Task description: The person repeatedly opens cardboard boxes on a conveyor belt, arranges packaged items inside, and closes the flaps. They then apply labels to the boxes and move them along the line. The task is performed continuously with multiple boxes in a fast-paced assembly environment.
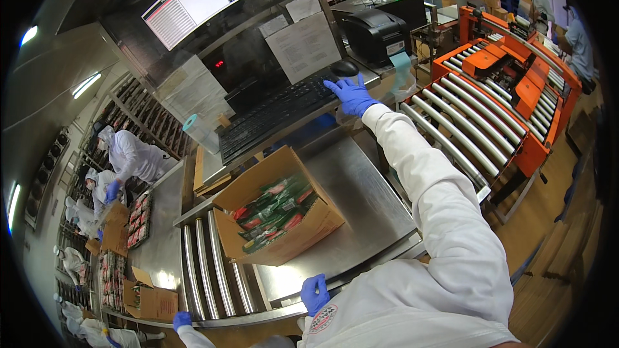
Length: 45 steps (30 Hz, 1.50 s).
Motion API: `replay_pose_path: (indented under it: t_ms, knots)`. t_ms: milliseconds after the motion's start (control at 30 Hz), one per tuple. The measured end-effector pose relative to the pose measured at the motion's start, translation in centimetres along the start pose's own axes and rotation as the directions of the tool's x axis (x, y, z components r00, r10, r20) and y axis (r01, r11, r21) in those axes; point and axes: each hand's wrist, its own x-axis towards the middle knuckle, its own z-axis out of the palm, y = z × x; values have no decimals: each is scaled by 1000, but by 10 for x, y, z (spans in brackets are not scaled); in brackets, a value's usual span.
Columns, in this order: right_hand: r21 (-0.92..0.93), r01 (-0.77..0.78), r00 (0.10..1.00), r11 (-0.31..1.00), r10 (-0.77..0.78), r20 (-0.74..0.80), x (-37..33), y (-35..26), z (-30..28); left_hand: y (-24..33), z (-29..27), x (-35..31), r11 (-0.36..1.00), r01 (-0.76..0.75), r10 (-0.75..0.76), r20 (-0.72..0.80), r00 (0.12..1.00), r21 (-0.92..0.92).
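Note:
My right hand (353, 98), in a blue glove, reaches out to the right end of a black keyboard (277, 116). Its fingers are stretched out over the keys and hold nothing. Close to my body, by the front edge of the metal table (380, 219), is my gloved left hand (314, 294). Its fingers are curled in, and no object shows in them. Between my hands and to the left stands an open cardboard box (303, 235), filled with green and red plastic packs (277, 209). A black mouse (344, 67) lies beyond my right fingers.
Left of the box are steel rollers (213, 264). A screen (193, 3) hangs above the keyboard, and a label printer (377, 32) stands right of it. An orange roller conveyor (477, 109) is at right. Co-workers (129, 151) line the left; another person's gloved hand (182, 319) is near the rollers.

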Motion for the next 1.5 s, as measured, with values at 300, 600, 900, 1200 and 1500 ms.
replay_pose_path:
  t_ms: [300,600,900,1200,1500]
  knots:
    - [71,949,307,308,-841,-446,-69,-137,-51,7,-11,2,998,-51,42,-225,973,-36]
    - [156,913,407,376,-817,-409,-135,-148,-18,-101,-121,157,855,225,-347,-191,918,-468]
    - [163,727,681,667,-732,-39,-225,-24,-84,-51,-1,132,361,513,-199,474,858,-779]
    - [941,173,982,291,19,-186,-167,175,-45,76,144,89,115,753,5,758,652,-648]
    - [894,0,960,448,-250,125,-127,287,-78,130,231,133,574,608,-24,731,681,-548]
